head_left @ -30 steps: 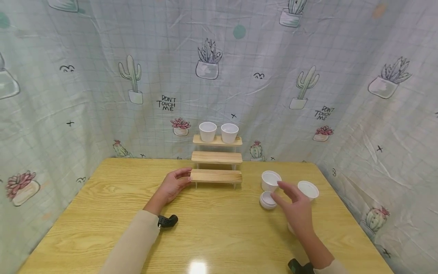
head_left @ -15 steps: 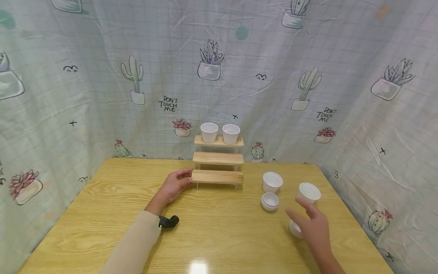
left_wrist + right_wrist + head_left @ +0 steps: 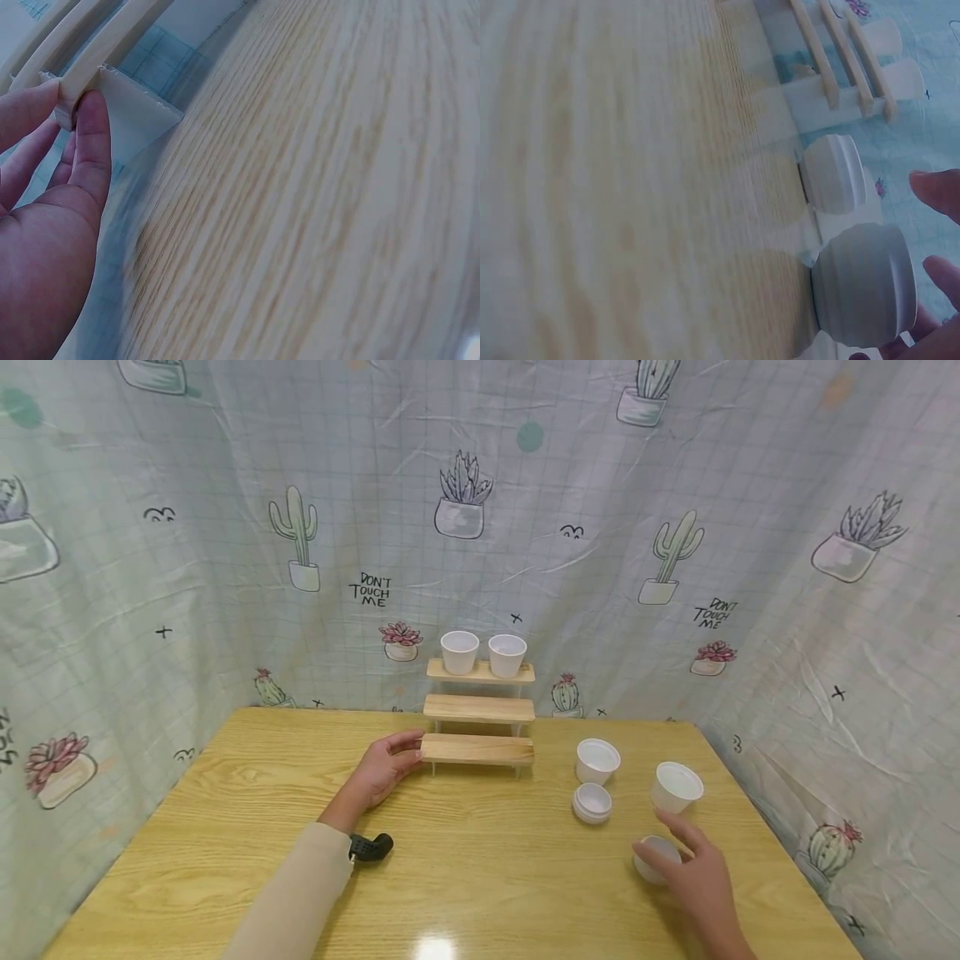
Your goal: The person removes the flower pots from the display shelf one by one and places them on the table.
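Note:
A three-tier wooden display stand (image 3: 477,748) with clear supports stands at the back of the table. My left hand (image 3: 378,772) pinches the left end of its lowest board, as the left wrist view shows. On the top board sit two white pots, a left pot (image 3: 460,653) and a right pot (image 3: 507,657). At the table's right, my right hand (image 3: 701,870) is over a small white pot (image 3: 862,292), thumb and fingers spread apart. In the right wrist view its fingertips appear close to the pot's rim; contact is hard to tell.
Right of the stand are a white pot (image 3: 597,763), a short ridged white pot (image 3: 592,805) before it, and another white pot (image 3: 677,788) farther right. A cactus-print curtain (image 3: 480,577) hangs behind the wooden table (image 3: 480,860) and along its sides.
My right hand has moved right and toward me, away from the short ridged pot, to the small pot nearest me. The left hand keeps its hold on the stand.

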Demonstrator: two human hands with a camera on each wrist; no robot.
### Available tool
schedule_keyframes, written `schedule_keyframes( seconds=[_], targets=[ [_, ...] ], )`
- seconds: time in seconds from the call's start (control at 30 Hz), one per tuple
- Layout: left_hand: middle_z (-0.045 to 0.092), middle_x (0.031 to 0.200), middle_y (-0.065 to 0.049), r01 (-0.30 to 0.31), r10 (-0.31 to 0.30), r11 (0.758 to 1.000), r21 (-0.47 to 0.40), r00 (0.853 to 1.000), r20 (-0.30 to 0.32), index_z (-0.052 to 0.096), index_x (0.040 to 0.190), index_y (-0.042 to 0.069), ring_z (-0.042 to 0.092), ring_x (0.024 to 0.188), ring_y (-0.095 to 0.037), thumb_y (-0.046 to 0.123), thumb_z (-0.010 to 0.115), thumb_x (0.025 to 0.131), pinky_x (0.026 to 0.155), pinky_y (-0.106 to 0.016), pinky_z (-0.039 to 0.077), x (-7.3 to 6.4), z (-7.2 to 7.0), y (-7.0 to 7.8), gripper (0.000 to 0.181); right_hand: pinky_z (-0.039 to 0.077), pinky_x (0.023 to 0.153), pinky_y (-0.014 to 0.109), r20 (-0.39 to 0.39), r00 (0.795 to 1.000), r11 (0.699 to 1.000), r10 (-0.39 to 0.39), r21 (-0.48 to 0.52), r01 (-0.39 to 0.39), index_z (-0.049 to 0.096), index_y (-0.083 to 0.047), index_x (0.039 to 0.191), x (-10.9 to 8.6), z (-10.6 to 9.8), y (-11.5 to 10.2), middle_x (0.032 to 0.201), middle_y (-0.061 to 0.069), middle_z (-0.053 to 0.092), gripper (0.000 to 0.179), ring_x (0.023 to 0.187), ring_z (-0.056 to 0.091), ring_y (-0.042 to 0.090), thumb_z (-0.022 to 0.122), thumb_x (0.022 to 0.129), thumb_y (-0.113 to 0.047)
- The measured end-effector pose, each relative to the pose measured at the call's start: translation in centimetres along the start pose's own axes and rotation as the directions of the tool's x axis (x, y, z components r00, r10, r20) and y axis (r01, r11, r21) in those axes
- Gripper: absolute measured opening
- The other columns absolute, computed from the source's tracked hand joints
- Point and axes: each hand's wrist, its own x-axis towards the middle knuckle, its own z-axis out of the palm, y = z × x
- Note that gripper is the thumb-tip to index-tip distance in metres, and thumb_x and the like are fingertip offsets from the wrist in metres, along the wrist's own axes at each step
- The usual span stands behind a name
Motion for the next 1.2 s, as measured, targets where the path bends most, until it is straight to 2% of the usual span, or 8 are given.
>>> schedule_keyframes(
  seconds=[0.2,0.33,0.43,0.53,0.73,0.8,1.03,1.2],
  targets=[
    [0.043,0.132,-0.020,0.002,-0.002,1.000,-0.005,1.000,-0.004,0.043,0.138,-0.001,0.055,0.108,-0.016,0.002,0.062,0.089,0.102,-0.042,0.047,0.1,0.0,-0.1,0.052,0.041,0.106,0.039,0.066,0.997,0.998,0.046,-0.041,-0.043,0.043,-0.016,0.141,-0.3,-0.5,0.9,0.147,0.011,0.038,0.083,0.133,0.036,0.030,0.077,0.072,-0.049],
    [0.042,0.134,-0.021,0.005,-0.005,1.000,-0.003,1.000,0.007,0.041,0.139,-0.001,0.055,0.108,-0.017,0.003,0.062,0.089,0.103,-0.043,0.045,0.2,-0.1,-0.3,0.055,0.047,0.096,0.019,0.077,0.996,0.996,0.052,-0.076,-0.046,0.044,-0.014,0.140,-0.6,-0.6,1.3,0.143,0.013,0.044,0.085,0.130,0.042,0.028,0.078,0.070,-0.050],
    [0.041,0.135,-0.022,0.014,-0.014,1.000,0.001,1.000,0.011,0.039,0.140,-0.001,0.055,0.109,-0.017,0.004,0.063,0.089,0.103,-0.043,0.045,0.2,-0.1,-0.3,0.057,0.043,0.084,0.006,0.089,0.993,0.994,0.072,-0.087,-0.064,0.044,-0.014,0.139,-0.8,-0.7,1.5,0.140,0.012,0.047,0.086,0.126,0.044,0.024,0.078,0.069,-0.051],
    [0.041,0.135,-0.021,0.016,-0.016,1.000,0.004,1.000,0.008,0.041,0.139,0.000,0.055,0.109,-0.017,0.004,0.063,0.089,0.102,-0.041,0.046,0.2,0.0,-0.2,0.056,0.039,0.078,0.002,0.092,0.992,0.993,0.083,-0.087,-0.075,0.045,-0.013,0.138,-0.9,-0.7,1.5,0.139,0.012,0.049,0.086,0.120,0.047,0.018,0.078,0.069,-0.052],
    [0.044,0.131,-0.019,0.007,-0.007,1.000,0.006,1.000,-0.003,0.044,0.137,0.000,0.054,0.108,-0.018,0.004,0.064,0.088,0.099,-0.038,0.049,0.2,0.0,0.0,0.053,0.042,0.078,0.004,0.086,0.992,0.994,0.089,-0.073,-0.082,0.047,-0.014,0.137,-1.0,-0.8,1.6,0.138,0.010,0.051,0.083,0.100,0.048,-0.008,0.078,0.069,-0.051],
    [0.044,0.130,-0.019,0.007,-0.007,1.000,0.005,1.000,-0.004,0.044,0.137,0.000,0.054,0.108,-0.018,0.003,0.063,0.088,0.098,-0.037,0.050,0.1,0.0,0.1,0.053,0.042,0.078,0.004,0.083,0.992,0.993,0.095,-0.078,-0.088,0.047,-0.014,0.137,-1.0,-0.8,1.6,0.138,0.010,0.051,0.083,0.098,0.048,-0.009,0.078,0.069,-0.051],
    [0.044,0.131,-0.020,-0.001,0.001,1.000,-0.001,1.000,-0.001,0.043,0.137,-0.001,0.055,0.108,-0.017,0.001,0.062,0.088,0.100,-0.039,0.048,0.1,0.1,0.2,0.052,0.045,0.074,0.010,0.061,0.992,0.993,0.106,-0.063,-0.102,0.049,-0.014,0.136,-1.0,-0.5,2.0,0.134,0.011,0.053,0.082,0.094,0.052,0.003,0.079,0.068,-0.049],
    [0.042,0.133,-0.022,0.003,-0.003,1.000,-0.003,1.000,0.011,0.042,0.138,-0.001,0.056,0.107,-0.016,0.003,0.063,0.088,0.104,-0.043,0.044,0.2,-0.1,0.0,0.054,0.045,0.076,0.007,0.059,0.993,0.995,0.101,-0.009,-0.101,0.050,-0.012,0.134,-1.1,-0.4,2.0,0.134,0.011,0.054,0.079,0.095,0.053,-0.003,0.081,0.069,-0.045]
  ],
)
